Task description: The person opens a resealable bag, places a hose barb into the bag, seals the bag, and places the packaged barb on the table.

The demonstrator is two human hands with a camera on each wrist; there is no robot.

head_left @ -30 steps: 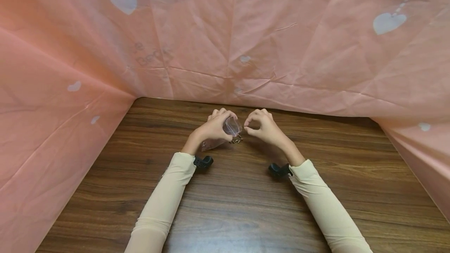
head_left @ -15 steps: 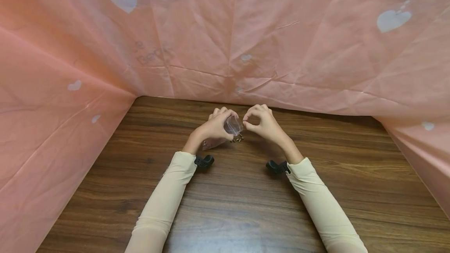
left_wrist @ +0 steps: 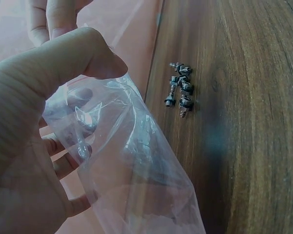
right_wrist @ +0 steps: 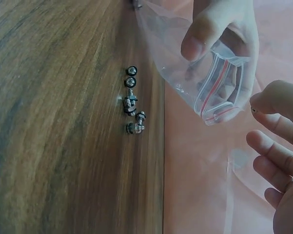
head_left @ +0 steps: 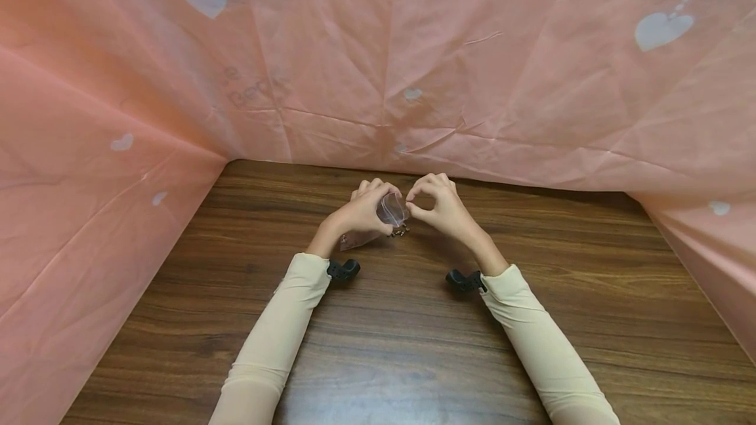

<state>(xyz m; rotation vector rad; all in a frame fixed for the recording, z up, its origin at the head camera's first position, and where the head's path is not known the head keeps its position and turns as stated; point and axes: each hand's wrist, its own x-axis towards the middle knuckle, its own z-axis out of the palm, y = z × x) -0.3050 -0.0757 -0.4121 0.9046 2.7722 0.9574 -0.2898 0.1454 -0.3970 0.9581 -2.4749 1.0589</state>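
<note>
My left hand (head_left: 360, 210) grips a clear zip bag (left_wrist: 151, 156), thumb on one side and fingers on the other, holding its mouth apart. A red line runs along the zip in the right wrist view. My right hand (head_left: 441, 207) is close to the bag's mouth on the right, thumb and forefinger pinching a small screw (right_wrist: 254, 110); only a shiny metal bit of it shows between the fingertips. Beside the bag, several small screws (right_wrist: 131, 105) with black washers lie in a loose group on the wooden table. A few small metal parts (right_wrist: 136, 4) show at the bag's far bottom corner.
The brown wood-grain table (head_left: 378, 346) reaches back to a pink cloth (head_left: 331, 71) with white hearts, which hangs behind and on both sides. Dark bands (head_left: 342, 271) sit on both wrists.
My right hand has moved slightly left and away from me, bringing its pinched fingertips nearer the bag's mouth. The left hand with the bag has hardly moved.
</note>
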